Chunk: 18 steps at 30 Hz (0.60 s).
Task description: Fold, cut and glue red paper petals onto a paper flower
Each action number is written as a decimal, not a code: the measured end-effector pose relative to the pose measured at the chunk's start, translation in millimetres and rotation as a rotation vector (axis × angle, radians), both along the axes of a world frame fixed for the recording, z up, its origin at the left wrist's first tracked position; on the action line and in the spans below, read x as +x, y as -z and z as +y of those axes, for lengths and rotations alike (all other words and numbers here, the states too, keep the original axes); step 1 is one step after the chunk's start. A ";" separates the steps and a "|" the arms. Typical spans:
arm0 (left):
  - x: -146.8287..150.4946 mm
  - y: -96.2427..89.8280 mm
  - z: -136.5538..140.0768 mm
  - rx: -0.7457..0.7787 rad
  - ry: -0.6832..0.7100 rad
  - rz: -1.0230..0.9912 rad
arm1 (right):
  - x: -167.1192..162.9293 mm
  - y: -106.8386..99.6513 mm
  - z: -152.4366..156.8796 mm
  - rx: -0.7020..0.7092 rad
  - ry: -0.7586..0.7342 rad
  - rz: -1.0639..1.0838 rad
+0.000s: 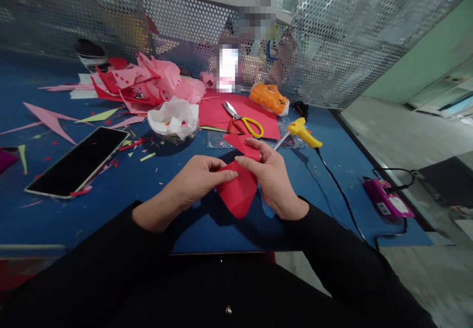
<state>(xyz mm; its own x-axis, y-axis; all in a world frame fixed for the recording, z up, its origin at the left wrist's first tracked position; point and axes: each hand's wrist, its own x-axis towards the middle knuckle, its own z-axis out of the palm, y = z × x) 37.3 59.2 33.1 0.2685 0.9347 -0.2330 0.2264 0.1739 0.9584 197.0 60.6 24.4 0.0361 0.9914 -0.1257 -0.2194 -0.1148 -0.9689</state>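
Note:
A piece of red paper (239,190) is held between both hands above the blue table, its rounded lower end hanging toward me. My left hand (197,178) pinches its left side, thumb on top. My right hand (271,175) grips the right side with the thumb across the paper; a narrower red part sticks up past the fingers. Just beyond lie scissors (246,121) with yellow and orange handles, on red sheets (214,109). To the right of my right hand is a yellow glue gun (305,132) with its cord trailing.
Pink and red paper scraps (148,82) are heaped at the back left, behind a white bowl-shaped wrapper (173,120). A black-screened phone (79,160) lies on the left. An orange packet (269,98) sits before the perforated metal panel (192,27). A magenta power strip (388,199) is at right.

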 end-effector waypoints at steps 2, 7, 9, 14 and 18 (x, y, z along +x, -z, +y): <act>-0.5 1.2 0.3 -0.001 0.003 0.001 | -0.1 -0.1 0.4 -0.004 -0.002 0.003; -1.4 4.0 0.3 -0.021 -0.019 -0.031 | 1.2 -0.3 1.5 0.017 0.010 0.007; -1.4 4.2 0.3 -0.028 -0.029 -0.076 | 2.1 -0.8 1.5 0.019 0.017 0.016; -0.1 2.0 0.0 -0.019 -0.002 -0.034 | 2.5 -1.2 1.0 0.024 0.014 0.005; 1.3 0.6 -1.4 -0.028 -0.002 -0.024 | 1.3 -0.5 0.7 0.022 0.011 -0.010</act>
<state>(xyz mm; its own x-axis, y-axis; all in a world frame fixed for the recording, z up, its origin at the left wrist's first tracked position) 38.6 57.8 32.4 0.2723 0.9285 -0.2523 0.2033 0.2008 0.9583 198.3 61.3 25.0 0.0478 0.9935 -0.1032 -0.2103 -0.0909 -0.9734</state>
